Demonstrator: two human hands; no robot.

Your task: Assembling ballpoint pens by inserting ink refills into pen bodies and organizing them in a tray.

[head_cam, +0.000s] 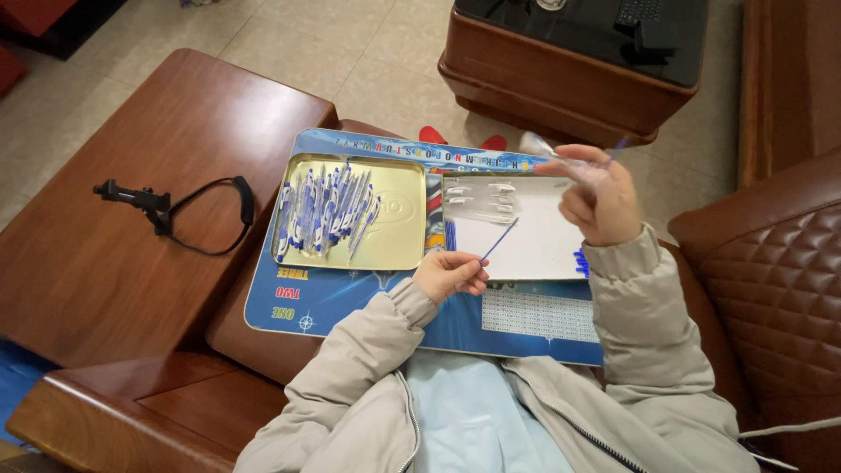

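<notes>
L hand [449,274] pinches blue refill [499,239] over lap board [350,302], tiled floor [289,44].

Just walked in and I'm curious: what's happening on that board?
A person seated in a brown leather chair is working over a blue board on their lap. The left hand pinches a thin blue refill, and the right hand holds up a clear pen barrel. A gold tin tray on the board holds a pile of blue-and-clear pens. A few clear barrels lie on the white panel beside it.
</notes>
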